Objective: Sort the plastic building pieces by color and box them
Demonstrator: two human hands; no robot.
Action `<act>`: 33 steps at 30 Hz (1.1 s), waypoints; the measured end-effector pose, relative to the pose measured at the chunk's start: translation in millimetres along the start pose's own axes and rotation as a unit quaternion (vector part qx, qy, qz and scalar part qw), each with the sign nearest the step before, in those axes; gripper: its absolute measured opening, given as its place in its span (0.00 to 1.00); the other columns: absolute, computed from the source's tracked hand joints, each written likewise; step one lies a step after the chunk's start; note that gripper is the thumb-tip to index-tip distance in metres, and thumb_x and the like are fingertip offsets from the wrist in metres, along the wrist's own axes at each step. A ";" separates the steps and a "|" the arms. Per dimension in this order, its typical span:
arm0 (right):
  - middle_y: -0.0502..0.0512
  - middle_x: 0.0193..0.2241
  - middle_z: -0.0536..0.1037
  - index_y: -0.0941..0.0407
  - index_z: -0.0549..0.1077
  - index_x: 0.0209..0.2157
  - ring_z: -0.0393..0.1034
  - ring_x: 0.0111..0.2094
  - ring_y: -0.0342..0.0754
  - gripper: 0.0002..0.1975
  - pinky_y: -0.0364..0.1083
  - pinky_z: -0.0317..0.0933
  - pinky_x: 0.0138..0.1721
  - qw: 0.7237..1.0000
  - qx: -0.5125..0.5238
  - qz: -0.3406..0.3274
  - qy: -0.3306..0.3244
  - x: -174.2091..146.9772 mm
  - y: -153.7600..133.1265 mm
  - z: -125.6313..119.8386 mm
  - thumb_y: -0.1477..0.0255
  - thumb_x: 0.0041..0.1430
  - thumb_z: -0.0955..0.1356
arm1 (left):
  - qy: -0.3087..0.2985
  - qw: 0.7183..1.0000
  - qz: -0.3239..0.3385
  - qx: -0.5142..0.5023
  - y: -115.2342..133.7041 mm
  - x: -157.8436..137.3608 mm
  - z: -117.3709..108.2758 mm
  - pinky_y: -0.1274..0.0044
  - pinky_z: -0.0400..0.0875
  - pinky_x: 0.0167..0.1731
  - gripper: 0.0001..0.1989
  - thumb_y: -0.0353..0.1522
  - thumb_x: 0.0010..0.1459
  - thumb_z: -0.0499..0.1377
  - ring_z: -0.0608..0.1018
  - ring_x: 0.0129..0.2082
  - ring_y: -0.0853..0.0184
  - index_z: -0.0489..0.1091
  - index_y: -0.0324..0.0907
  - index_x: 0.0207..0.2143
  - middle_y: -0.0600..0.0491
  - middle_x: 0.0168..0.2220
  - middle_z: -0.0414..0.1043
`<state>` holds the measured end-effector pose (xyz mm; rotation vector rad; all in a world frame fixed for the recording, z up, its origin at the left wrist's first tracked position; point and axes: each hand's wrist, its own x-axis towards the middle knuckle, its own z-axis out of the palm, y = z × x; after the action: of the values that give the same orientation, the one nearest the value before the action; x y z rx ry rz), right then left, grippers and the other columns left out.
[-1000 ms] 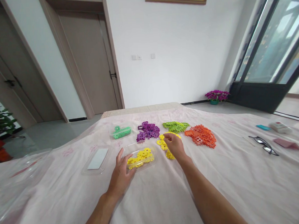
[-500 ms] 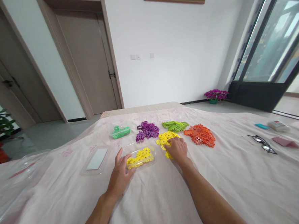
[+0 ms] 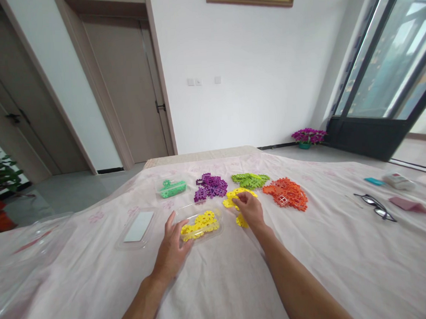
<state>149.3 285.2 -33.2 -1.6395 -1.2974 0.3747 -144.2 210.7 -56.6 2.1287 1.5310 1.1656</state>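
Observation:
My left hand (image 3: 175, 239) is curled around the left end of a clear plastic box (image 3: 217, 232), thumb near the front and fingers behind. Several yellow flower-shaped plastic pieces (image 3: 205, 218) lie inside the box. To its right, my right hand (image 3: 250, 207) has thumb and forefinger pinched at the yellow pile (image 3: 242, 191), apparently on a yellow flower-shaped piece; the fingers partly hide it. A loose yellow piece (image 3: 241, 221) rests on the cloth just below that hand.
Beyond are purple pieces (image 3: 210, 186), lime-green pieces (image 3: 250, 180) and orange-red pieces (image 3: 286, 193). A clear box (image 3: 160, 194) holds green pieces. Left lie a clear lid (image 3: 119, 241) and more clear plastic (image 3: 34, 252). Glasses (image 3: 376, 206) and a pink cloth (image 3: 408, 204) lie right.
My right hand has lifted slightly from the yellow pile and drawn its fingers into a pinch, uncovering a loose yellow piece below. My left hand stays on the box.

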 end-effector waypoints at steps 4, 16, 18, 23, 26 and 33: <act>0.55 0.30 0.80 0.57 0.74 0.35 0.73 0.31 0.48 0.22 0.45 0.64 0.33 0.965 0.259 0.008 -0.033 -4.0 -16.8 11.1 0.54 0.45 0.74 | -0.002 1.000 -0.002 0.003 1.9 0.6 -1.2 0.62 0.62 0.62 0.22 0.29 0.57 0.59 0.61 0.67 0.55 0.68 0.44 0.55 0.43 0.69 0.45; 0.54 0.35 0.80 0.55 0.79 0.37 0.73 0.37 0.48 0.10 0.44 0.61 0.38 0.973 -0.104 -0.090 -0.185 6.4 -18.7 -23.4 0.70 0.51 0.72 | -0.007 1.000 -0.008 0.006 4.0 0.6 -2.2 0.61 0.61 0.63 0.22 0.29 0.58 0.59 0.61 0.67 0.54 0.68 0.43 0.56 0.41 0.70 0.44; 0.55 0.38 0.80 0.55 0.79 0.42 0.73 0.40 0.50 0.16 0.44 0.61 0.38 0.952 -0.204 -0.082 -0.213 13.5 -10.1 -36.9 0.71 0.48 0.74 | -0.006 1.000 -0.007 0.005 3.3 0.4 -1.8 0.61 0.61 0.62 0.22 0.29 0.57 0.59 0.61 0.67 0.54 0.68 0.43 0.55 0.42 0.69 0.45; 0.55 0.42 0.80 0.54 0.79 0.47 0.73 0.41 0.50 0.24 0.43 0.60 0.38 0.909 -0.276 -0.064 -0.306 18.4 -3.1 -54.8 0.74 0.44 0.76 | -0.007 1.000 -0.004 0.004 2.3 0.8 -1.5 0.62 0.61 0.63 0.23 0.28 0.57 0.59 0.60 0.67 0.55 0.68 0.44 0.56 0.42 0.69 0.45; 0.54 0.42 0.79 0.54 0.79 0.46 0.73 0.39 0.49 0.25 0.43 0.60 0.37 0.897 -0.282 -0.056 -0.335 17.2 -3.2 -55.0 0.75 0.42 0.76 | -0.010 1.000 -0.007 0.004 2.9 0.8 -2.0 0.62 0.61 0.63 0.22 0.29 0.57 0.59 0.59 0.67 0.55 0.68 0.44 0.56 0.43 0.69 0.44; 0.52 0.36 0.79 0.55 0.79 0.35 0.70 0.35 0.47 0.16 0.42 0.56 0.31 0.911 -0.271 -0.062 -0.305 13.3 -7.1 -53.8 0.77 0.39 0.76 | -0.005 1.000 -0.003 0.000 4.1 0.5 -3.1 0.62 0.62 0.62 0.22 0.28 0.57 0.59 0.62 0.66 0.55 0.68 0.44 0.55 0.43 0.69 0.46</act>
<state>189.5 269.9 2.5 -1.9604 -2.1117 0.5032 -143.7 208.8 -51.9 2.1255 1.5316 1.1525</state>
